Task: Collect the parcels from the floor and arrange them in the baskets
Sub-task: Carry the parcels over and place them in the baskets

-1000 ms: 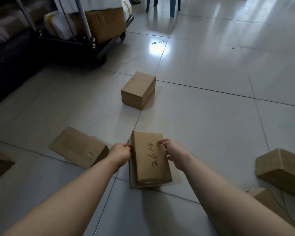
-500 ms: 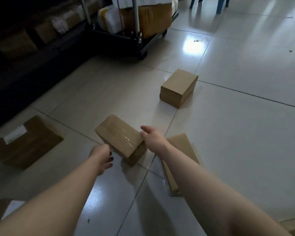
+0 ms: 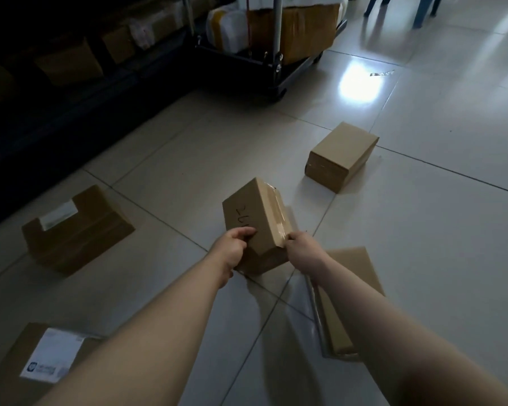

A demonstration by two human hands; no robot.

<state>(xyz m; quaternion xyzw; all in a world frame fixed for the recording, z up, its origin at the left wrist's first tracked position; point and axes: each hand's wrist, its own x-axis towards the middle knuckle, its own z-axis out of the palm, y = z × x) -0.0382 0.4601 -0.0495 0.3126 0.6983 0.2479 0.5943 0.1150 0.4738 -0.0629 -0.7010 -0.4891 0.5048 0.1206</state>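
Now both hands are holding one box over the middle of the floor. The left hand is gripping its near left edge, with the fingers curling onto the top face beside a handwritten number. The right hand is pinching the near right corner, where clear tape is running along the edge. The box is tilting steeply with its far end up. Its low near corner is sitting at or just above the tiles, and I cannot tell whether it is touching them.

A flat parcel is lying on the floor just right of the box, partly hidden under the right forearm. A second box is resting farther off to the right, well apart from the hands. Toward the floor's left edge a darker box with a white label is sitting alone. At the near left corner a labelled parcel is lying flat, partly covered by the left forearm.

At the far edge a wheeled cart is standing, carrying cartons and a white bundle. Along the left edge dark shelving is holding more boxes, too dim to make out. Chair legs are showing at the far right corner.
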